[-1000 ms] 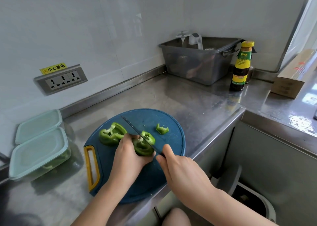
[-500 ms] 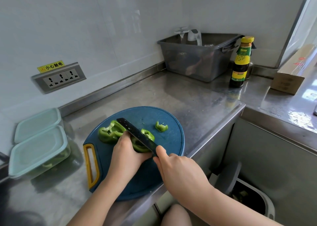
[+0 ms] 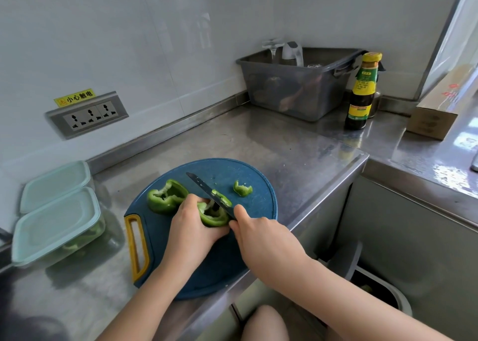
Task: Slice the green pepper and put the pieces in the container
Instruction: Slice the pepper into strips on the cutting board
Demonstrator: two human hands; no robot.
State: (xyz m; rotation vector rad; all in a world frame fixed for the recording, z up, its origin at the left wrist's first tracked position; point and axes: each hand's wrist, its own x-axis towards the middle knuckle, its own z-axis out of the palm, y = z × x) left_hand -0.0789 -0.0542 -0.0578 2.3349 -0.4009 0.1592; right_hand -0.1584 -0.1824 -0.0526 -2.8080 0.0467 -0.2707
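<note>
A round blue cutting board with a yellow handle lies on the steel counter. My left hand presses a green pepper piece down on it. My right hand grips a dark knife, whose blade cuts into that piece. A larger pepper half lies to the left, and a small piece sits to the right. Two lidded pale green containers stand at the far left; the nearer container holds some green pieces.
A grey plastic tub and a dark sauce bottle stand at the back. A cardboard box lies at the right. A wall socket is on the left wall. A bin sits below the counter edge.
The knife blade has rocked up and come down again through the pepper piece under my left hand. The other pieces have stayed in place.
</note>
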